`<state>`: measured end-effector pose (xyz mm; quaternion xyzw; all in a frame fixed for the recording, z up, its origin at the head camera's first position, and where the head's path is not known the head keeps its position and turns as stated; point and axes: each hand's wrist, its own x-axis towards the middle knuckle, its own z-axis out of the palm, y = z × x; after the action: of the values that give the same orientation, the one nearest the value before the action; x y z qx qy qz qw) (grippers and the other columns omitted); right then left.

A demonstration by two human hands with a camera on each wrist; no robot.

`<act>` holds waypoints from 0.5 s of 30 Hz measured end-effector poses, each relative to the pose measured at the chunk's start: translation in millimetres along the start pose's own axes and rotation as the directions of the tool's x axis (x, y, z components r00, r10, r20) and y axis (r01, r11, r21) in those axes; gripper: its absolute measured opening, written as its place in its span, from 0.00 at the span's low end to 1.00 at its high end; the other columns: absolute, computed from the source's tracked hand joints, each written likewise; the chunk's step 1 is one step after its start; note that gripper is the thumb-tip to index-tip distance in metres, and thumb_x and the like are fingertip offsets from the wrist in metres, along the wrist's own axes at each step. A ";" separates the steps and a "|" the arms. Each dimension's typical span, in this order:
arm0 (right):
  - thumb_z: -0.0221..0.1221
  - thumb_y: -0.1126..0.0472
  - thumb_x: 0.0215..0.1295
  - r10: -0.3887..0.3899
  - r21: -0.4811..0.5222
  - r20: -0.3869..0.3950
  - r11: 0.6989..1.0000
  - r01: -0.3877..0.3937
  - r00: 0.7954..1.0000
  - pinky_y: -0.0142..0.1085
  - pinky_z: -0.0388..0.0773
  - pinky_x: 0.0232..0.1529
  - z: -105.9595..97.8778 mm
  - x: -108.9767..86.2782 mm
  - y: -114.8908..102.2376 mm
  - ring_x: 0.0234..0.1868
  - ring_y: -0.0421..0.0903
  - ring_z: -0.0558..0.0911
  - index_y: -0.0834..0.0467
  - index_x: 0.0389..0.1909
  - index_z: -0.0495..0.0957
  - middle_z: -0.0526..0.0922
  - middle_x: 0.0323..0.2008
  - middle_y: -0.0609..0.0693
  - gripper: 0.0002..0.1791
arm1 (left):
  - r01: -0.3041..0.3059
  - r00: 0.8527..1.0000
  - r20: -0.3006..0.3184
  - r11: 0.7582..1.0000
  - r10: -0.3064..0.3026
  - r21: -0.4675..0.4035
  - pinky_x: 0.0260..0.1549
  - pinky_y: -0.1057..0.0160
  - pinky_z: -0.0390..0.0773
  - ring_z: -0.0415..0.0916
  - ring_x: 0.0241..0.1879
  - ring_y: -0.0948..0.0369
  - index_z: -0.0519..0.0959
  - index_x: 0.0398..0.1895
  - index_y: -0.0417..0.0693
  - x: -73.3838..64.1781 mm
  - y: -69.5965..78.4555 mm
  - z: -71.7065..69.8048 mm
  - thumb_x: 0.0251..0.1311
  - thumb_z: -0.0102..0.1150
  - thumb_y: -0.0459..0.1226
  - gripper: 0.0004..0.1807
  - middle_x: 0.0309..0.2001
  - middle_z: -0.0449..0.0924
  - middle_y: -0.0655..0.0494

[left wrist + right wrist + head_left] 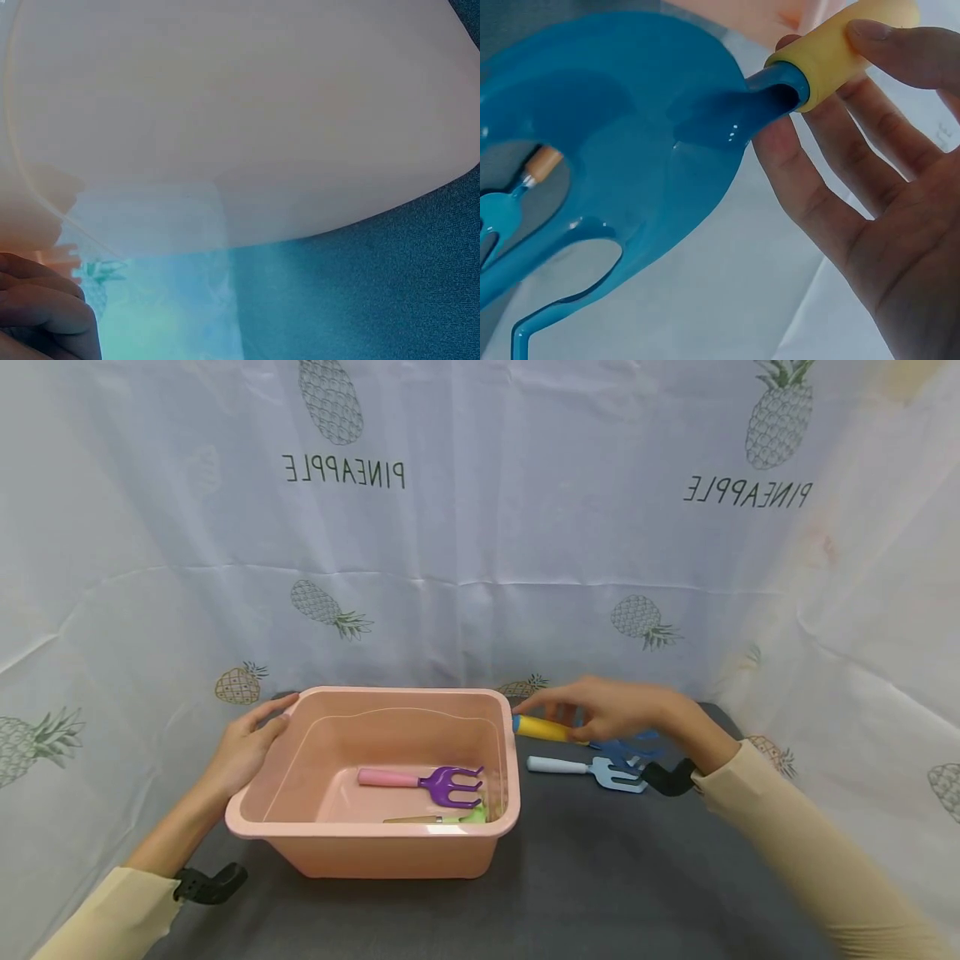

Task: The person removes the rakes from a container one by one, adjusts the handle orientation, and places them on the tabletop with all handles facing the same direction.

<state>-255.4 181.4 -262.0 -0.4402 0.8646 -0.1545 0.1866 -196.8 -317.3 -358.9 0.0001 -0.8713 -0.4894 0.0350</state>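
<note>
My right hand holds a blue garden hand fork by its yellow handle, just beyond the basin's right rim. In the right wrist view the thumb and fingers pinch the handle, and the fork's broad blue head fills the left side. My left hand grips the left rim of a pink plastic basin. Inside the basin lie a purple hand fork with a pink handle and a green-headed tool with a wooden handle, partly hidden by the front wall.
A light blue hand fork with a whitish handle lies on the dark tabletop, right of the basin. A small fork with an orange-brown handle shows behind the blue one. A pineapple-print curtain hangs behind and at both sides.
</note>
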 end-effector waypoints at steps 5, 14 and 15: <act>0.58 0.73 0.65 0.010 0.039 0.000 0.999 -0.010 1.000 0.37 0.85 0.44 6.5 -3.1 11.6 0.46 0.41 0.86 0.41 0.74 0.68 0.85 0.50 0.46 0.39 | -0.002 1.000 -0.006 1.000 0.002 0.002 0.38 0.69 0.83 0.78 0.41 0.81 0.58 0.82 0.52 -1.1 -0.2 -0.1 0.81 0.40 0.53 0.33 0.75 0.64 0.32; 0.61 0.71 0.65 0.080 0.067 0.010 0.995 -0.080 0.997 0.37 0.84 0.43 24.1 -9.2 30.5 0.48 0.46 0.84 0.41 0.72 0.69 0.83 0.53 0.48 0.37 | -0.002 1.000 -0.018 1.000 0.002 0.006 0.38 0.70 0.83 0.77 0.41 0.80 0.59 0.82 0.53 -1.0 0.1 -0.1 0.81 0.41 0.53 0.32 0.74 0.66 0.33; 0.61 0.71 0.65 0.084 0.079 0.017 0.993 -0.086 0.996 0.38 0.84 0.44 26.5 -9.5 33.4 0.48 0.46 0.84 0.42 0.72 0.69 0.82 0.53 0.49 0.36 | -0.003 1.000 -0.020 1.000 0.003 0.004 0.38 0.70 0.83 0.77 0.41 0.80 0.59 0.82 0.53 -0.4 -0.1 0.0 0.81 0.41 0.53 0.32 0.74 0.66 0.33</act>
<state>-261.6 205.4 -298.0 -0.3962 0.8744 -0.1779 0.2163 -196.4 -317.3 -359.0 0.0039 -0.8719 -0.4876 0.0443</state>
